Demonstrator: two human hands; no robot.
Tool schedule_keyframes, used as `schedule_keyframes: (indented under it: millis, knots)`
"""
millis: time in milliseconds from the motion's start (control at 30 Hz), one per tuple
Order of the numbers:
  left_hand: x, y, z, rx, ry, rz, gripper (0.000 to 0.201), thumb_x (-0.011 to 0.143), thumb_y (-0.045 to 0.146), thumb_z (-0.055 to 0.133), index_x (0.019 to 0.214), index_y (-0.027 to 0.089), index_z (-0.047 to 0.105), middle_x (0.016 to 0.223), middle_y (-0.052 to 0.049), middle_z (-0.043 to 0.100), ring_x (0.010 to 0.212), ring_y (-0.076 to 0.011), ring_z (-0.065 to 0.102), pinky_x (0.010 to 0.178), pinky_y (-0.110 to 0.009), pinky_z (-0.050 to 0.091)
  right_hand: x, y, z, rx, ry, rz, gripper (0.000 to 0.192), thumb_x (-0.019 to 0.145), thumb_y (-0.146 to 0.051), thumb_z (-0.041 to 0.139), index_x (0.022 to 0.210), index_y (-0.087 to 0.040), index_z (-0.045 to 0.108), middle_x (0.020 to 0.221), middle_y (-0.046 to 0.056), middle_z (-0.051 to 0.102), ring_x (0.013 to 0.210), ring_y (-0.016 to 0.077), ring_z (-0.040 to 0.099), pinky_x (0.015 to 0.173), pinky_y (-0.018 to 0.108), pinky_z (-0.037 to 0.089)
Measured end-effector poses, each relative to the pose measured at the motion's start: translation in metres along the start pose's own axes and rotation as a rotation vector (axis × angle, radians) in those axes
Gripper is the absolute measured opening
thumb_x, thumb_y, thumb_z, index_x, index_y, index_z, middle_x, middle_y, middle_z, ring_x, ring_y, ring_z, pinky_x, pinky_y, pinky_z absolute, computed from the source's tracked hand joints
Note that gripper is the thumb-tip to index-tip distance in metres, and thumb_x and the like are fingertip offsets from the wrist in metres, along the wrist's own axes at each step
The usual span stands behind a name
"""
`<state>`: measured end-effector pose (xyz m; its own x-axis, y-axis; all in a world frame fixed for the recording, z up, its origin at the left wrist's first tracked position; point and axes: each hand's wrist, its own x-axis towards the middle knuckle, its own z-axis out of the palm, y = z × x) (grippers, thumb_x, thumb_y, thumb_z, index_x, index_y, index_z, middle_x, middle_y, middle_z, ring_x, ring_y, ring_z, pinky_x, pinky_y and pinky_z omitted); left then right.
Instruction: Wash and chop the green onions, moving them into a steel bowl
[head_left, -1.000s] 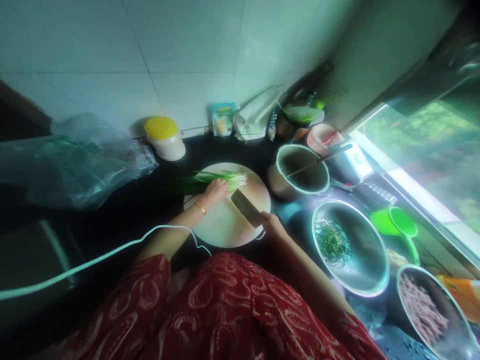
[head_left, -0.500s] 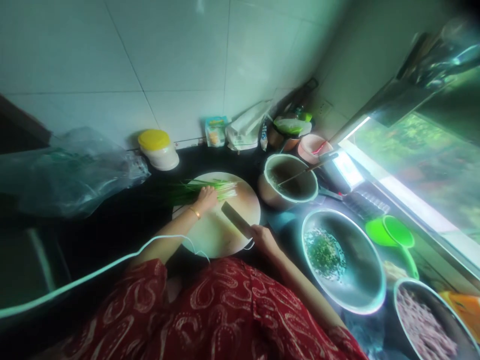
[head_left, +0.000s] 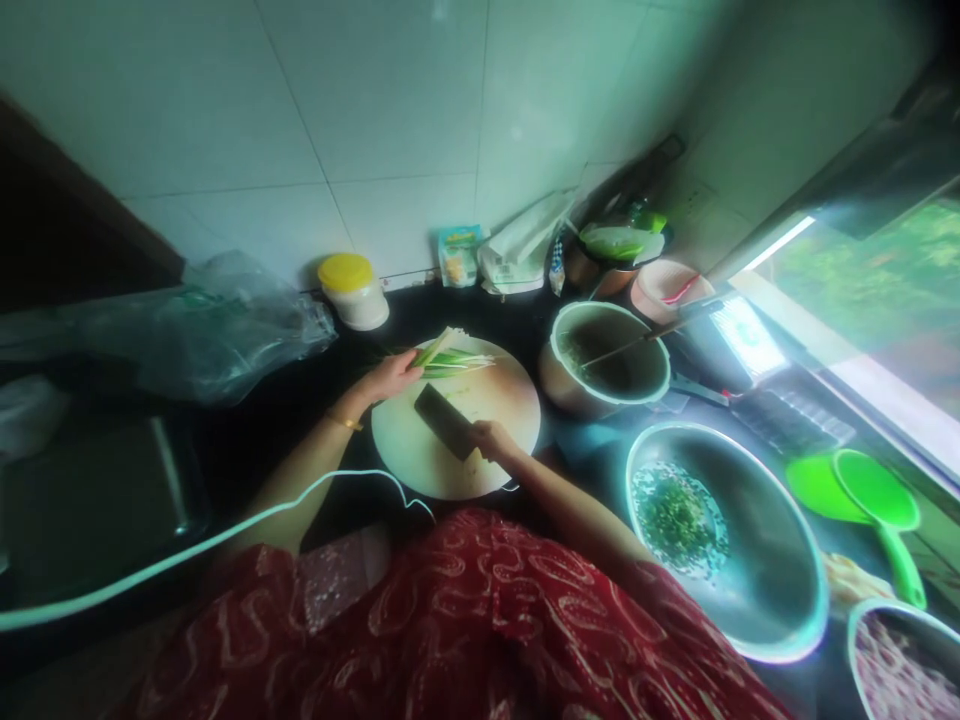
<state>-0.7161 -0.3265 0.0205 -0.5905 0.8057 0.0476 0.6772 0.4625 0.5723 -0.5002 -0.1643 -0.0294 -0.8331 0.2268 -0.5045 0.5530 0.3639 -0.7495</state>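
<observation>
Red cloth with pale swirls, my top (head_left: 465, 620), spreads below my hands, and a white cable (head_left: 247, 518) crosses in front of my left forearm. Far to the right of my right hand, close to me, sits a bowl (head_left: 853, 650) of pinkish pieces (head_left: 900, 672); a wide metal bowl (head_left: 772, 540) with chopped greens (head_left: 679, 520) stands between it and that hand.

My right hand (head_left: 491, 441) is wrapped round the handle of a dark cleaver (head_left: 444, 420), its broad blade slanting away to the left over the round cutting board (head_left: 412, 455); I can't tell whether it touches the wood. Beyond the blade, my left hand (head_left: 395, 377), with a gold-coloured bracelet (head_left: 346, 421) at the wrist, pinches a few green onions (head_left: 439, 346) between thumb and fingers, pale ends pointing up and away. More stalks (head_left: 471, 362) lie across the far part of the board, just right of that hand.

Past my right hand, further right, a deep pot (head_left: 562, 385) holds a long-handled utensil (head_left: 671, 326). Beyond my left hand a yellow-lidded jar (head_left: 352, 292) stands on the black table (head_left: 409, 305), and furthest off, a blue packet (head_left: 459, 258) leans near the tiled wall (head_left: 405, 120).
</observation>
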Motion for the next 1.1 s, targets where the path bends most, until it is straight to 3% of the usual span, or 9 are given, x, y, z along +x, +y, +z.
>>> schedule_keyframes:
  millis: [133,233,333,467,600,733,833,933,1100]
  knots:
    - [-0.034,0.006,0.012,0.126,-0.081,0.109,0.025,0.086,0.028,0.046,0.101,0.017,0.063,0.087,-0.005,0.068,0.079,-0.0176,0.061,0.076,-0.028,0.045,0.022,-0.006,-0.023,-0.083,0.192,-0.007,0.013,0.085,-0.018,0.050,0.076,-0.017,0.059,0.052,-0.003,0.052,0.049,0.0092,0.050,0.049,0.019,0.037]
    - [-0.059,0.014,0.048,0.276,-0.149,0.114,0.026,0.085,0.023,0.048,0.107,0.019,0.062,0.095,-0.006,0.069,0.089,-0.0205,0.061,0.085,-0.034,0.042,0.018,0.006,-0.050,-0.269,0.328,-0.050,0.015,0.086,-0.022,0.051,0.077,-0.016,0.062,0.068,0.003,0.063,0.064,0.0120,0.057,0.056,0.020,0.038]
    - [-0.078,0.024,0.091,0.428,-0.197,0.103,0.026,0.087,0.020,0.046,0.108,0.019,0.063,0.094,-0.010,0.067,0.093,-0.0242,0.060,0.086,-0.039,0.039,0.001,0.022,-0.070,-0.378,0.364,-0.039,0.021,0.089,-0.027,0.048,0.081,-0.017,0.065,0.073,0.005,0.067,0.069,0.0137,0.058,0.060,0.021,0.038]
    - [-0.087,0.039,0.125,0.492,-0.145,0.065,0.027,0.090,0.023,0.047,0.113,0.017,0.061,0.096,-0.012,0.063,0.094,-0.0259,0.056,0.082,-0.039,0.038,-0.029,0.038,-0.072,-0.460,0.361,-0.042,0.026,0.094,-0.027,0.042,0.085,-0.018,0.064,0.074,0.005,0.067,0.067,0.0141,0.057,0.063,0.022,0.036]
    - [-0.067,0.039,0.115,0.420,-0.078,0.055,0.033,0.092,0.039,0.049,0.117,0.020,0.060,0.110,-0.012,0.060,0.102,-0.0263,0.053,0.083,-0.038,0.038,-0.046,0.042,-0.054,-0.583,0.346,-0.040,0.026,0.096,-0.024,0.039,0.086,-0.018,0.062,0.079,0.005,0.065,0.067,0.0132,0.056,0.063,0.023,0.035]
    - [-0.031,0.015,0.084,0.505,0.055,-0.092,0.028,0.094,0.025,0.040,0.103,0.016,0.065,0.102,-0.015,0.062,0.100,-0.0283,0.053,0.084,-0.041,0.037,-0.053,0.038,-0.041,-0.720,0.321,0.019,0.022,0.096,-0.018,0.037,0.093,-0.018,0.060,0.086,0.006,0.064,0.069,0.0129,0.058,0.061,0.024,0.034]
    - [-0.010,-0.005,0.072,0.564,0.041,-0.154,0.027,0.090,0.015,0.041,0.093,0.013,0.067,0.097,-0.019,0.062,0.100,-0.0315,0.054,0.083,-0.043,0.038,-0.055,0.035,-0.037,-0.770,0.307,0.036,0.023,0.095,-0.014,0.036,0.098,-0.019,0.058,0.090,0.006,0.064,0.068,0.0130,0.059,0.059,0.024,0.034]
    - [0.008,-0.012,0.071,0.535,0.055,-0.070,0.030,0.089,0.011,0.039,0.090,0.013,0.068,0.094,-0.019,0.062,0.099,-0.0304,0.054,0.084,-0.043,0.038,-0.057,0.035,-0.035,-0.767,0.308,0.027,0.023,0.096,-0.015,0.035,0.101,-0.019,0.057,0.094,0.007,0.064,0.072,0.0135,0.061,0.061,0.024,0.036]
    - [0.037,0.009,0.075,0.535,0.062,0.039,0.030,0.091,0.015,0.039,0.089,0.016,0.069,0.091,-0.016,0.063,0.097,-0.0282,0.055,0.084,-0.042,0.040,-0.058,0.031,-0.035,-0.775,0.286,0.047,0.025,0.096,-0.015,0.034,0.104,-0.019,0.057,0.096,0.008,0.064,0.073,0.0137,0.062,0.062,0.024,0.038]
